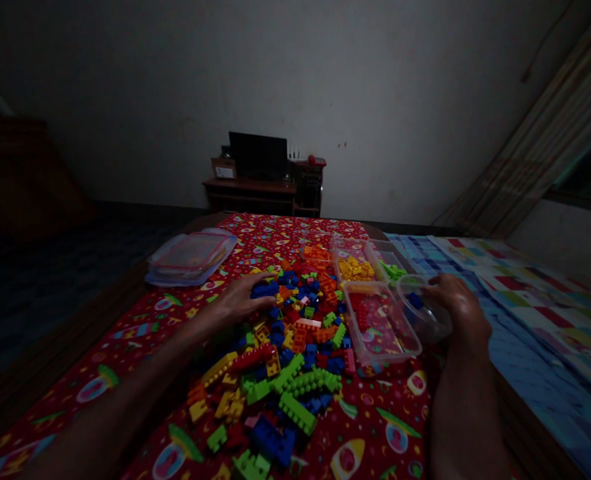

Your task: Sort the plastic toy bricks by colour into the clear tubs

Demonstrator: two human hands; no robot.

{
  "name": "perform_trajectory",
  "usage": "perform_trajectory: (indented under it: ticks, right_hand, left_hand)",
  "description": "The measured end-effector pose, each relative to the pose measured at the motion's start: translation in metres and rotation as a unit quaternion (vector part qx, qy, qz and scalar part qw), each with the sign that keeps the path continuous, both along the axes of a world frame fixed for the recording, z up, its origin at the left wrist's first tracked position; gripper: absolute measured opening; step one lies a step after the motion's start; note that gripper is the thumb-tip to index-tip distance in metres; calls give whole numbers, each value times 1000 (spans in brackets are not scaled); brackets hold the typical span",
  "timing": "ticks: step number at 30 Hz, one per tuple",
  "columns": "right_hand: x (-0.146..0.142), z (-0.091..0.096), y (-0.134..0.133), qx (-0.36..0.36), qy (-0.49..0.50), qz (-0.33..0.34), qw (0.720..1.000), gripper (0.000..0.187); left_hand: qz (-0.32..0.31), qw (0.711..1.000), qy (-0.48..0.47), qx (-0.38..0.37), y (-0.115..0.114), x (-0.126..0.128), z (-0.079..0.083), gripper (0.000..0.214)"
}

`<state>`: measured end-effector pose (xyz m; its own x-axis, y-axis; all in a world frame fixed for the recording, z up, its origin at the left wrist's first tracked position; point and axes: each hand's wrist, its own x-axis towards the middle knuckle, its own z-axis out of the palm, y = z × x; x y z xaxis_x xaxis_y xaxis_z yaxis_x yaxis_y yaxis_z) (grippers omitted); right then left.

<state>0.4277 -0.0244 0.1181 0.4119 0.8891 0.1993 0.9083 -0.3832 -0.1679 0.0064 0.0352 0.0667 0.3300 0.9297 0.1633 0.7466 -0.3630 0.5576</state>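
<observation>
My left hand (245, 295) is closed around a blue toy brick (264, 291) at the far left edge of a loose pile of building bricks (295, 337). The pile mixes blue, green, yellow, orange, red and pink pieces. On the right, my right hand (455, 300) grips the rim of a small clear plastic container (438, 327), which looks tilted. Some blue bricks (415, 300) lie inside it, close to my fingertips. Beside it stands a larger clear container (382, 358) with a few red bricks (361, 313) along its left side.
Behind these, clear boxes hold orange bricks (317, 253), yellow bricks (356, 269) and green bricks (392, 271). Stacked lids (190, 257) lie at the left on the red patterned cloth (140, 360). A monitor (258, 155) stands on a desk by the wall.
</observation>
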Motion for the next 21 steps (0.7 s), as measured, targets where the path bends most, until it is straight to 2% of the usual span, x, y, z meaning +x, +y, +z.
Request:
perform_trajectory:
  ticks: [3, 6, 10, 13, 16, 19, 21]
  right_hand:
    - [-10, 6, -3, 58, -19, 22, 998, 32]
    - [-29, 15, 2, 80, -17, 45, 996, 35]
    - [-77, 16, 13, 118, -25, 146, 982, 29]
    - [-123, -5, 16, 138, -14, 302, 943, 28]
    - [-157, -37, 13, 138, 7, 440, 887, 39]
    - [-171, -64, 7, 131, -22, 513, 848, 46]
    - [-174, -74, 6, 110, -43, 523, 844, 43]
  left_hand:
    - [-27, 1000, -5, -4, 5, 21, 3, 66]
    - [-57, 998, -20, -8, 5, 32, 5, 65]
    - [-105, 991, -75, -37, 2, 34, 10, 65]
    - [-93, 990, -96, -36, 5, 25, 13, 68]
    - [-36, 997, -73, -2, 17, 2, 11, 72]
    - [11, 1000, -18, 20, 31, -28, 2, 74]
    - [16, 999, 28, 11, 38, -47, -5, 72]
